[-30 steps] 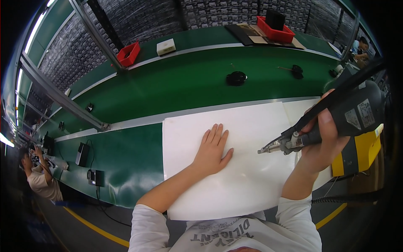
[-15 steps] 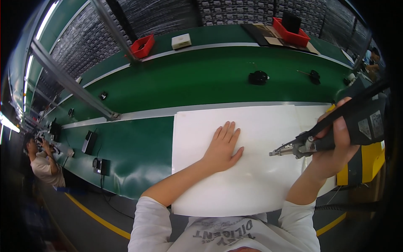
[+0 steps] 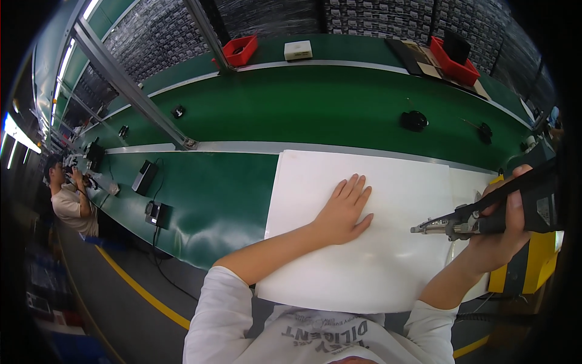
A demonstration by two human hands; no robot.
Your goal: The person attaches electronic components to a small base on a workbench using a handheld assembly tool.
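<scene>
My left hand (image 3: 345,213) lies palm down on a white sheet (image 3: 357,267), fingers stretched out and holding nothing. At the right, my right hand (image 3: 506,236) is wrapped round a black tool with a metal nose (image 3: 447,227), which looks like an electric screwdriver. Its nose points left over the sheet, toward my left hand but apart from it. Whether the tip touches the sheet I cannot tell. Part of the tool's body runs into the dark rim of the picture.
A yellow and black box (image 3: 533,267) stands beside my right forearm. Beyond the green bench (image 3: 212,200) runs a green conveyor (image 3: 303,109) carrying small black parts (image 3: 414,121). Red bins (image 3: 239,51) sit on the far shelf. A co-worker (image 3: 76,203) works at the far left.
The view has turned, so the bench and its objects appear farther right. My left hand stays flat on the sheet, and my right hand keeps hold of the tool.
</scene>
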